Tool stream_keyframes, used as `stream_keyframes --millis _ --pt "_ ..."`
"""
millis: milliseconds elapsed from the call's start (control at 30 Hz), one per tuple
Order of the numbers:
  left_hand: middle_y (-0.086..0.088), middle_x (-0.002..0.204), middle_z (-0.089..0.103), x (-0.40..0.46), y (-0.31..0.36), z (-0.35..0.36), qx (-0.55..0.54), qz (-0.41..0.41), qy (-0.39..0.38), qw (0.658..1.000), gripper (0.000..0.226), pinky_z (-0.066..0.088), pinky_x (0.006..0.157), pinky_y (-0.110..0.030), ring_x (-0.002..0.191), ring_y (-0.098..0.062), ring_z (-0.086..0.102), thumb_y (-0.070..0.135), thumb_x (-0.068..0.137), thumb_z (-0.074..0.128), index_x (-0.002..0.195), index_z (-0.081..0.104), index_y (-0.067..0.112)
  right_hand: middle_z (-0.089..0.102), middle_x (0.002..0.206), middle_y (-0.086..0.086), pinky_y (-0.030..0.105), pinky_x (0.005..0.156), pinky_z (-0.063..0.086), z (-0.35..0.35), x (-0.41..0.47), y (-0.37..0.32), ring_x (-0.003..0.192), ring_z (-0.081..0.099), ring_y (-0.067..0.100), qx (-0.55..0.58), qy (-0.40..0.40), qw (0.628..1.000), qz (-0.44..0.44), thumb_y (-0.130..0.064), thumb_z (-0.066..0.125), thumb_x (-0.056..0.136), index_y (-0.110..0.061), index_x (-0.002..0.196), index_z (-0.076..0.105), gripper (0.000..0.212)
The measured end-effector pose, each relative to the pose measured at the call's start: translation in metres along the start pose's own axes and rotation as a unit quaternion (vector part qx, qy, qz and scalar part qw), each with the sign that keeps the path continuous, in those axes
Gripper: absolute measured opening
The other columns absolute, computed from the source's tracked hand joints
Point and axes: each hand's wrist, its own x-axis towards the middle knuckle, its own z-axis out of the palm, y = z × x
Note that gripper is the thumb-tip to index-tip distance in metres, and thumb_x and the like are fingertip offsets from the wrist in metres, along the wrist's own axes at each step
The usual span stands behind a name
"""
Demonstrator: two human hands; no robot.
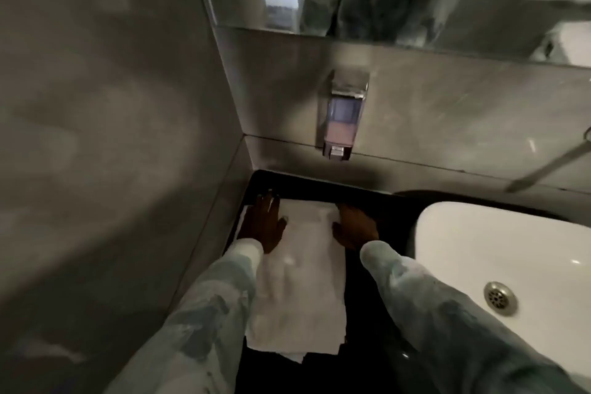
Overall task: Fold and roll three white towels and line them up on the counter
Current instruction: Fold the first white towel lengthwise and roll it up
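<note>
A white towel (pixel 299 281) lies folded into a long strip on the black counter (pixel 377 205), running from the back wall toward me. My left hand (pixel 263 224) rests flat on its far left corner with the fingers spread. My right hand (pixel 353 227) lies on the towel's far right edge, partly on the counter, fingers pointing away; whether it pinches the edge I cannot tell. Under the towel's near end a bit of another white cloth (pixel 292 357) sticks out. No rolled towels are in view.
A white basin (pixel 479 243) with a metal drain (pixel 500 297) fills the counter's right side. A soap dispenser (pixel 343 115) hangs on the back wall above the towel. A grey tiled wall closes the left side; a mirror (pixel 383 3) runs above.
</note>
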Motion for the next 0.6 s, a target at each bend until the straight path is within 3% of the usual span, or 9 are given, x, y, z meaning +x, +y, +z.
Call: stream_keyframes --millis 100,200,367,500,600 --pt "-0.011 0.159 0.011 0.027 -0.009 0.006 -0.033 0.005 0.012 0.999 0.058 0.024 0.116 -0.044 0.146 -0.029 0.013 0.020 0.098 0.041 0.150 0.017 0.016 0.051 0.136 0.013 0.047 0.095 0.049 0.010 0.026 0.001 0.120 0.053 0.038 0.025 0.010 0.999 0.030 -0.027 0.054 0.084 -0.021 0.137 0.042 0.055" --pt "-0.012 0.157 0.020 0.046 -0.018 0.009 -0.032 -0.001 0.009 0.999 0.060 0.027 0.115 -0.043 0.143 -0.032 0.021 0.007 0.093 0.042 0.149 0.022 0.018 0.053 0.132 0.012 0.046 0.093 0.050 0.014 0.043 0.007 0.117 0.054 0.037 0.029 0.010 0.998 0.048 -0.028 0.059 0.082 -0.022 0.126 0.056 0.045" --pt "-0.017 0.137 0.048 0.065 -0.027 -0.003 -0.076 0.011 -0.037 0.996 0.037 0.036 0.108 -0.043 0.128 -0.035 0.043 0.006 0.092 0.047 0.129 0.053 0.009 0.067 0.116 0.010 0.040 0.083 0.054 -0.001 0.058 0.007 0.107 0.062 0.034 0.011 -0.007 0.999 0.045 -0.031 0.063 0.079 -0.025 0.105 0.070 0.028" --pt "-0.016 0.137 0.047 0.072 -0.039 -0.004 -0.108 -0.016 -0.060 0.992 0.037 0.040 0.105 -0.044 0.125 -0.036 0.046 0.011 0.091 0.053 0.128 0.052 0.015 0.066 0.120 0.009 0.040 0.088 0.051 -0.007 0.064 0.003 0.111 0.060 0.034 0.022 0.023 0.999 0.032 -0.033 0.064 0.082 -0.028 0.109 0.069 0.028" --pt "-0.017 0.139 0.044 0.074 -0.044 -0.005 -0.117 -0.033 -0.086 0.989 0.039 0.039 0.106 -0.044 0.127 -0.036 0.044 0.014 0.091 0.055 0.129 0.050 0.014 0.063 0.125 0.006 0.040 0.093 0.050 -0.003 0.070 0.005 0.116 0.057 0.031 0.030 -0.006 0.999 0.025 -0.032 0.066 0.079 -0.029 0.119 0.063 0.040"
